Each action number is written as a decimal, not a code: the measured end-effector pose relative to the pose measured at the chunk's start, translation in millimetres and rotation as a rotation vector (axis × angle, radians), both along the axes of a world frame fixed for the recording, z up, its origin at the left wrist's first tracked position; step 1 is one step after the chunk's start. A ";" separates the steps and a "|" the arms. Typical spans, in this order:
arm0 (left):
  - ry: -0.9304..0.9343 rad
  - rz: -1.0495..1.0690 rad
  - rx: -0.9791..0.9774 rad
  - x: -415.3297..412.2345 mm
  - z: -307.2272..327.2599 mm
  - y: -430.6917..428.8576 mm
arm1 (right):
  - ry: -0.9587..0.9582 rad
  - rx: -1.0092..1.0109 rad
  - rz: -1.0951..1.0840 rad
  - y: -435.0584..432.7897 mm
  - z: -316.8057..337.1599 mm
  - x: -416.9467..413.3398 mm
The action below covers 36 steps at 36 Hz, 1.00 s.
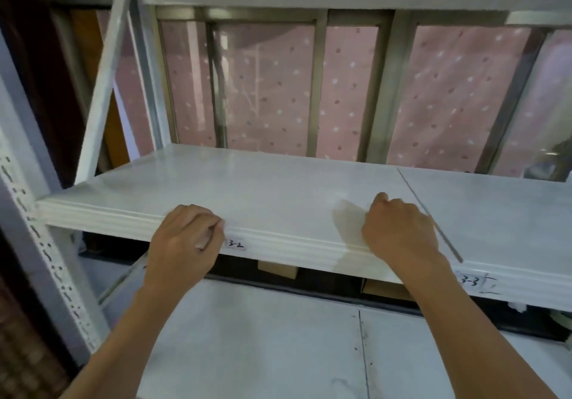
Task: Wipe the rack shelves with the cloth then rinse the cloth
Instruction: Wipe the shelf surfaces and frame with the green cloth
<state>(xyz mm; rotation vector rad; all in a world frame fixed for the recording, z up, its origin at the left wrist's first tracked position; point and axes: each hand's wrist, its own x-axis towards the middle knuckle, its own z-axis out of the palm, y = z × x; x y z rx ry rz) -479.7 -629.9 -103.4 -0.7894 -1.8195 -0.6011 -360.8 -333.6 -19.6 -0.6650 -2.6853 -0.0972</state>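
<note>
A white rack shelf (278, 188) runs across the middle of the view, its ribbed front edge carrying a label "3-2" (236, 244). My left hand (182, 244) rests on that front edge just left of the label, fingers curled shut. My right hand (399, 231) sits as a closed fist on the shelf top near the front edge, beside the seam (433, 219) between two shelf panels. A faint beige reflection of it lies on the glossy surface to its left. No cloth shows in either hand; anything inside the fists is hidden.
A lower white shelf (278, 352) lies below. A perforated white upright (46, 244) stands at the left, with a diagonal brace (102, 89). Behind the rack is a window (318, 89) with pink dotted covering. A second label "3-3" (470, 281) marks the right panel.
</note>
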 end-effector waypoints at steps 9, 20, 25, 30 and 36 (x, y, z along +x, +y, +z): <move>-0.034 0.164 0.054 -55.8 -13.3 -154.6 | -0.016 -0.041 0.052 -142.6 3.8 -81.0; -0.169 0.184 0.103 -73.1 -8.5 -260.9 | -0.024 -0.115 0.403 -365.5 3.7 -231.8; -0.215 0.165 0.156 -76.1 7.4 -272.2 | 0.075 -0.014 0.714 -438.0 3.5 -236.8; -0.263 0.212 0.200 -86.7 15.8 -271.7 | 0.051 -0.088 0.877 -428.3 8.1 -232.6; -0.304 0.042 0.211 -89.5 31.1 -241.2 | -0.019 0.065 0.852 -395.2 12.9 -228.7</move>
